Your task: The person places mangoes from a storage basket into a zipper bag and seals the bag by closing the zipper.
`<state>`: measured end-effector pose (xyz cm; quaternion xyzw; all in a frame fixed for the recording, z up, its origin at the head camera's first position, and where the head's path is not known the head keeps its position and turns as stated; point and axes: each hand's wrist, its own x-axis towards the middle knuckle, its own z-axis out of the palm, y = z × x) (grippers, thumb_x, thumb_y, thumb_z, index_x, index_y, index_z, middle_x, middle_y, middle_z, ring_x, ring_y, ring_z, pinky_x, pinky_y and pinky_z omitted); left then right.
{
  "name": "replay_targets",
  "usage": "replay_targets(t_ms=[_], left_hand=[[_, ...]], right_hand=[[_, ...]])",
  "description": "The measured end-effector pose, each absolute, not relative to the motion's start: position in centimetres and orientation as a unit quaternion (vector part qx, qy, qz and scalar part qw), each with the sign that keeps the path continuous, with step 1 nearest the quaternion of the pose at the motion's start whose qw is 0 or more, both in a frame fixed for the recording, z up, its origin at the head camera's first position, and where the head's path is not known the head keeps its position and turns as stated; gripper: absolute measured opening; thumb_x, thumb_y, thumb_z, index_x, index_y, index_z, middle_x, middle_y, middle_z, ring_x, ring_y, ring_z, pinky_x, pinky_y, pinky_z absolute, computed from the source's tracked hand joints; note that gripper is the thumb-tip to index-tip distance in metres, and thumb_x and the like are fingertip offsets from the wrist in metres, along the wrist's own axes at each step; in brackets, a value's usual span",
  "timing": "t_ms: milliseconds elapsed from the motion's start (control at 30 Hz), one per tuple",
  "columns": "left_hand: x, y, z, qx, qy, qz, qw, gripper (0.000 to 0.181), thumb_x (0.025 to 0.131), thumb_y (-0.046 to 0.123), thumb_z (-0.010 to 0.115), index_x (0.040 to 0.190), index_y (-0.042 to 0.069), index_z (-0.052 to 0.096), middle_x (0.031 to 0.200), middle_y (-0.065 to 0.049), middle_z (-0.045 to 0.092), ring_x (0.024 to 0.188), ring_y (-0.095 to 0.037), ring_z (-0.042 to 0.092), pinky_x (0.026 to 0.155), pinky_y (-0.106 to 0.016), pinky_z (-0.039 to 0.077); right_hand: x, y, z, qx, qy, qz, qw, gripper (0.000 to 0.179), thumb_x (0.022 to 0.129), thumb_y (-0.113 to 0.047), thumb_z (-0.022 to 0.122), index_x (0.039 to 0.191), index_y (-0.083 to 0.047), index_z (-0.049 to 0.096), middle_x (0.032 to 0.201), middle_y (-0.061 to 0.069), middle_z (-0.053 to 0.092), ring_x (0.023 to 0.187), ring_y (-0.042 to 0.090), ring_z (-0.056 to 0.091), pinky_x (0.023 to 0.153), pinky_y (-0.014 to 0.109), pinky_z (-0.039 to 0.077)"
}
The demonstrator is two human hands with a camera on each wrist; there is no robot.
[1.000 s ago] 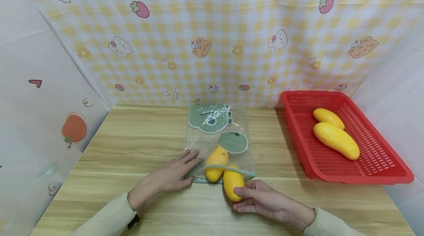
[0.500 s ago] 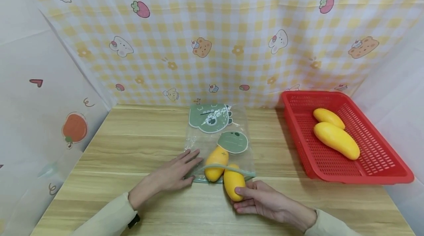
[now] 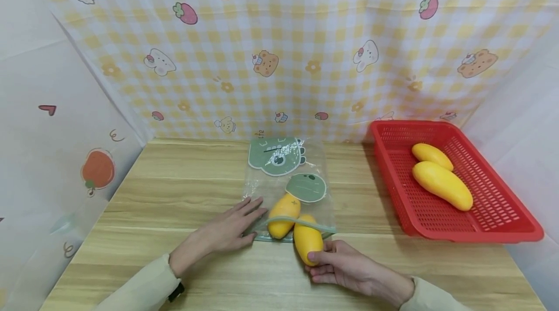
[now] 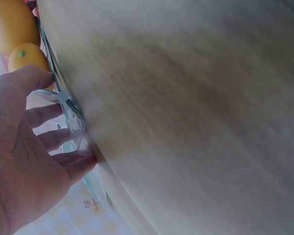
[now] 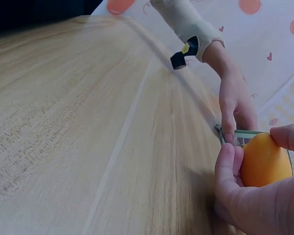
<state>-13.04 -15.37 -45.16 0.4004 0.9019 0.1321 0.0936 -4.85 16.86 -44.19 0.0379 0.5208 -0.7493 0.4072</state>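
Observation:
A clear zip bag (image 3: 262, 187) with green dinosaur prints lies flat on the table, its mouth toward the person. One yellow mango (image 3: 286, 206) is mostly inside, its near end at the mouth. Between thumb and fingers, my right hand (image 3: 345, 265) holds another mango (image 3: 308, 243), whose far end is under the bag's upper lip. In the right wrist view this held mango (image 5: 265, 161) covers part of the bag. My left hand (image 3: 227, 226) rests with extended fingers on the bag's left edge; in the left wrist view its thumb (image 4: 32, 78) touches the bag's rim.
A red perforated plastic basket (image 3: 399, 204) stands at the right, holding a smaller mango (image 3: 432, 155) and a larger mango (image 3: 443, 185). Behind the wooden table (image 3: 188, 165) hangs a yellow checked cloth (image 3: 297, 92). A white printed sheet (image 3: 57, 107) borders the left side.
The mango inside the bag has shifted very slightly to the left, and my right thumb has moved a little on the held mango. My left hand stays in place.

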Motion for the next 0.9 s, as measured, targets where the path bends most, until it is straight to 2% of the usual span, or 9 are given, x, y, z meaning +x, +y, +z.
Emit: replay_targets(t_ms=[333,733,900], left_hand=[[-13.05,-15.35,-45.17,0.398,0.903,0.131,0.093,0.063,0.098,0.026,0.065,0.153,0.005,0.044,0.161,-0.021,0.029,0.145,-0.047,0.027,0.114,-0.057,0.030],[-13.09,-15.35,-45.22,0.398,0.905,0.124,0.088,0.064,0.098,0.027,0.065,0.154,0.006,0.042,0.161,-0.020,0.029,0.145,-0.045,0.027,0.114,-0.057,0.030],[-13.11,-15.35,-45.24,0.398,0.905,0.124,0.088,0.064,0.098,0.026,0.065,0.154,0.006,0.043,0.162,-0.019,0.029,0.145,-0.045,0.027,0.114,-0.057,0.030]], right_hand=[[-4.70,16.77,-44.55,0.037,0.532,-0.750,0.391,0.029,0.097,-0.012,0.069,0.112,0.008,0.056,0.098,0.017,0.070,0.081,0.015,0.066,0.083,0.033,0.058],[-4.63,16.70,-44.43,0.035,0.530,-0.751,0.392,0.033,0.096,-0.005,0.068,0.119,0.009,0.052,0.101,0.016,0.065,0.089,0.019,0.064,0.090,0.038,0.057],[-4.59,16.81,-44.69,0.015,0.522,-0.752,0.402,0.025,0.097,-0.007,0.067,0.115,0.010,0.059,0.102,0.015,0.068,0.088,0.016,0.066,0.089,0.034,0.057]])
